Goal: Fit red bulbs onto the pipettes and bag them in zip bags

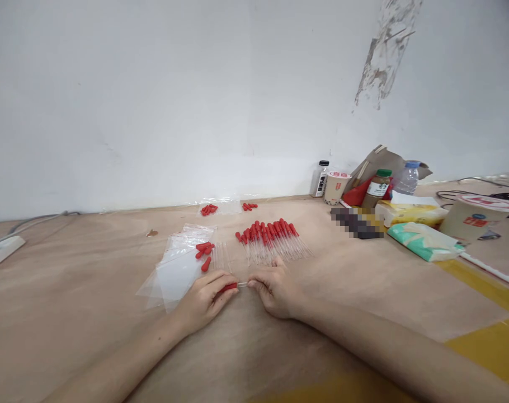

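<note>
Between finger and thumb, my left hand [210, 294] pinches a red rubber bulb [229, 287]. My right hand [275, 286] grips a thin clear glass tube [243, 284], whose end meets the bulb's mouth; how deep it sits I cannot tell. Just beyond my hands lie several bare glass tubes [221, 257] and a few loose red bulbs [206, 264]. Past my right hand is a row of droppers with red bulbs [267, 232], their glass stems pointing towards me. Clear plastic bags [181, 263] lie spread to the left.
More red bulbs lie at the back by a plastic bag [227, 207]. On the right stand a paper cup [337, 187], a green-capped bottle [377, 190], tissue packs [424, 240] and a large cup [472, 218]. A power strip [5, 252] sits far left. The wall closes off the back.
</note>
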Available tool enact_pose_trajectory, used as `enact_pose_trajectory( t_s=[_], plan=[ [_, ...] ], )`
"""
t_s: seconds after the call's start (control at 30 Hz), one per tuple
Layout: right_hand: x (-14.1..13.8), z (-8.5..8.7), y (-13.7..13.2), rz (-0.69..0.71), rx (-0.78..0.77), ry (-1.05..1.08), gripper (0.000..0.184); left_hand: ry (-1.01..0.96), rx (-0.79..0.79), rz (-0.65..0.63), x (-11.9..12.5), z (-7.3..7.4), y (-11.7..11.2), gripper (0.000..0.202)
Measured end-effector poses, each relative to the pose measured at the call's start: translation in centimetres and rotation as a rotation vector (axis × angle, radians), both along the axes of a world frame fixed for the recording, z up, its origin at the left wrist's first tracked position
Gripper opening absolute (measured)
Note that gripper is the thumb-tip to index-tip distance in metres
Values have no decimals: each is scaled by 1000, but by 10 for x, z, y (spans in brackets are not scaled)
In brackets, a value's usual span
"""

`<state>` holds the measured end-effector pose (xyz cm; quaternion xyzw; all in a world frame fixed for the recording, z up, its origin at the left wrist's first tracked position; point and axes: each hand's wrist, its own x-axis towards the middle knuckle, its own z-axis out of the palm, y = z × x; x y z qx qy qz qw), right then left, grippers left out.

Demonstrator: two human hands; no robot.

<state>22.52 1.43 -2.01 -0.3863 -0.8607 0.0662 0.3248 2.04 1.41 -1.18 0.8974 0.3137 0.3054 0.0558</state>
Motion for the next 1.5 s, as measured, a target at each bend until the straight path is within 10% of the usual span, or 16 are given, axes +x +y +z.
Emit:
enact_pose_trajectory(
  t_s=[0.33,0.5,0.83,1.5],
  plan=[
    [-3,28,-4,-21,82,-225,20,78,236,25,-14,7,17,16],
    [-1,40,15,-206,-182,-115,19,8,195,335,-32,11,32,20],
    [-43,33,75,-527,-258,-103,25,-17,30,518,-48,2,45,22],
    [-77,20,75,-497,-215,-205,22,-98,-209,613,-39,0,40,21]
  ],
)
